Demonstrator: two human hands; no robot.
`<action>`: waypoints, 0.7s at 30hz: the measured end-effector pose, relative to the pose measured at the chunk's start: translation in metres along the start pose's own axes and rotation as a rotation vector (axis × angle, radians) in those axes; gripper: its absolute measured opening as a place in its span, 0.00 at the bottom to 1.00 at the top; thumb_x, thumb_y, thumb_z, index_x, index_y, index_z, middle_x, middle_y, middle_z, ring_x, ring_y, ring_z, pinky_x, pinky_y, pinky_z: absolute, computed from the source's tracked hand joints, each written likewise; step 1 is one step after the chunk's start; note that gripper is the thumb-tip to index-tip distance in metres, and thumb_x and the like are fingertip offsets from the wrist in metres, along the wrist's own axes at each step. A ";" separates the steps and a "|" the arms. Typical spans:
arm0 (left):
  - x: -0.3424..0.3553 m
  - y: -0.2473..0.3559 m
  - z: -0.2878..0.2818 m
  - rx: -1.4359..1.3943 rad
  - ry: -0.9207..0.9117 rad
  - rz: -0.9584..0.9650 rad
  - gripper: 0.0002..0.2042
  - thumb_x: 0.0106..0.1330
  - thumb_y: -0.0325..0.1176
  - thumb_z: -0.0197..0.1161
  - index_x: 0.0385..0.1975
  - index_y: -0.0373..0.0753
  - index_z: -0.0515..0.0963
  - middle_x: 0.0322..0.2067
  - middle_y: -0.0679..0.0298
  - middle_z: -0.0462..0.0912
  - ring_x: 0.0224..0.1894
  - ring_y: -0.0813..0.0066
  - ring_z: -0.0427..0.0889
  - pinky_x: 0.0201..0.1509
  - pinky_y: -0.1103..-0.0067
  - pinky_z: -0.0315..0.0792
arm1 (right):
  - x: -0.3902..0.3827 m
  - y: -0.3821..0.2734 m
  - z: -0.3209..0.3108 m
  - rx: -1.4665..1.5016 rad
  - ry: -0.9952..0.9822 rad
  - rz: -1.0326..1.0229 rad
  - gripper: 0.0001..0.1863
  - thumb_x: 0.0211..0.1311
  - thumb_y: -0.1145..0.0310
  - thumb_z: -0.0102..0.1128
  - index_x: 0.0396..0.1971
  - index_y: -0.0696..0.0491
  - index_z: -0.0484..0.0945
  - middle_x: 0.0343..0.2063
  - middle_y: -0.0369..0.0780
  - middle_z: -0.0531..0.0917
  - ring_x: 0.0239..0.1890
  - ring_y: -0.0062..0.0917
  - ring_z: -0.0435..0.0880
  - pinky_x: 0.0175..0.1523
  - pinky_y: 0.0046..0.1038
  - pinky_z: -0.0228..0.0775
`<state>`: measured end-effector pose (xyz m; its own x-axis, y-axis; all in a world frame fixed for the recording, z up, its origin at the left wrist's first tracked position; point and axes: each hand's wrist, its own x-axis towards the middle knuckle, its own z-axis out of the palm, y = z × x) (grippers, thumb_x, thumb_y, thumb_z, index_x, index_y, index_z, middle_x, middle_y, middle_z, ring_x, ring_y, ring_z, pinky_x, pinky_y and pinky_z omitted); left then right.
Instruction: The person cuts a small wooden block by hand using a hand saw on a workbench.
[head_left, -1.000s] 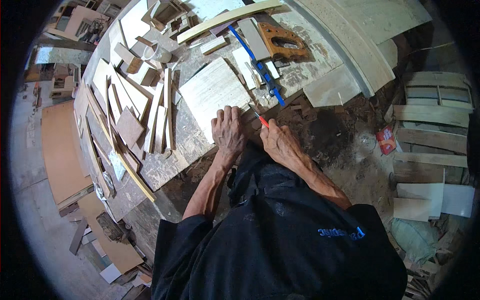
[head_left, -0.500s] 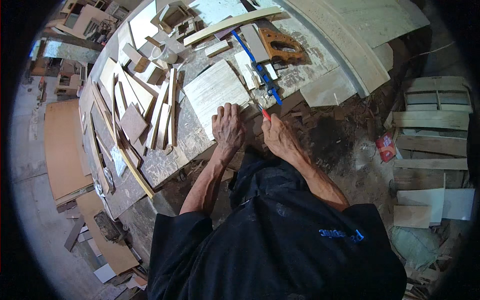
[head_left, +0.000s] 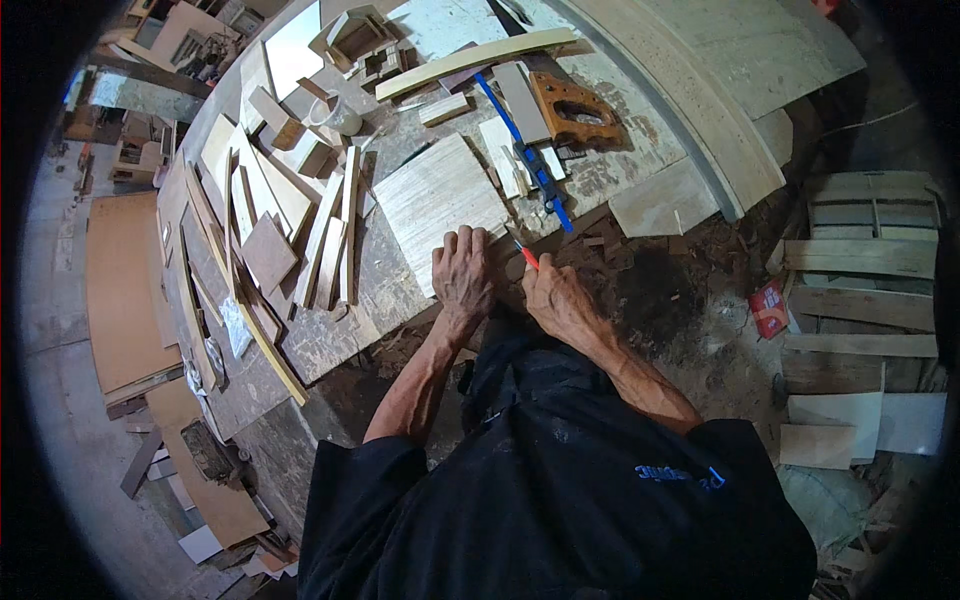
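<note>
the left hand (head_left: 463,272) lies flat, fingers spread, pinning the pale wooden panel (head_left: 438,200) at the near edge of the workbench (head_left: 640,150); the right hand (head_left: 556,300) is closed round a red pencil (head_left: 525,254), tip at the panel's corner — marking looks barely begun; the saw (head_left: 575,108) lies untouched beyond — cutting left.

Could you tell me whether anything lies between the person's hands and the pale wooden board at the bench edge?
Nothing visible does: the left hand rests on the board, and the right hand holds a red pencil at its edge.
</note>
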<state>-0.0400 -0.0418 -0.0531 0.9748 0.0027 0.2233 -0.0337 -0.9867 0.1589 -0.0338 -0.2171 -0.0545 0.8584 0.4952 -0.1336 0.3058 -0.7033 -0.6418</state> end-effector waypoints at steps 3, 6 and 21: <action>0.001 0.001 -0.001 -0.019 0.009 0.018 0.15 0.46 0.28 0.62 0.37 0.39 0.72 0.34 0.57 0.71 0.41 0.55 0.71 0.42 0.64 0.65 | -0.002 0.009 0.007 -0.554 0.308 -0.488 0.12 0.67 0.68 0.54 0.34 0.64 0.72 0.24 0.51 0.78 0.25 0.42 0.80 0.30 0.36 0.71; 0.005 0.007 -0.007 -0.041 -0.036 0.020 0.15 0.47 0.29 0.61 0.37 0.38 0.72 0.35 0.57 0.71 0.41 0.55 0.71 0.42 0.64 0.65 | 0.005 0.024 0.036 -0.319 0.354 -0.249 0.15 0.67 0.63 0.54 0.36 0.63 0.76 0.23 0.51 0.81 0.24 0.41 0.85 0.30 0.42 0.77; 0.003 0.007 -0.008 0.014 -0.024 0.027 0.16 0.48 0.33 0.62 0.38 0.38 0.72 0.36 0.58 0.71 0.43 0.58 0.71 0.42 0.65 0.65 | 0.005 0.006 0.008 0.127 0.103 0.071 0.18 0.71 0.60 0.47 0.31 0.62 0.72 0.25 0.60 0.81 0.31 0.57 0.83 0.32 0.50 0.74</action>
<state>-0.0393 -0.0478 -0.0439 0.9786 -0.0277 0.2037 -0.0569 -0.9886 0.1392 -0.0307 -0.2148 -0.0650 0.9155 0.3876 -0.1082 0.1942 -0.6612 -0.7246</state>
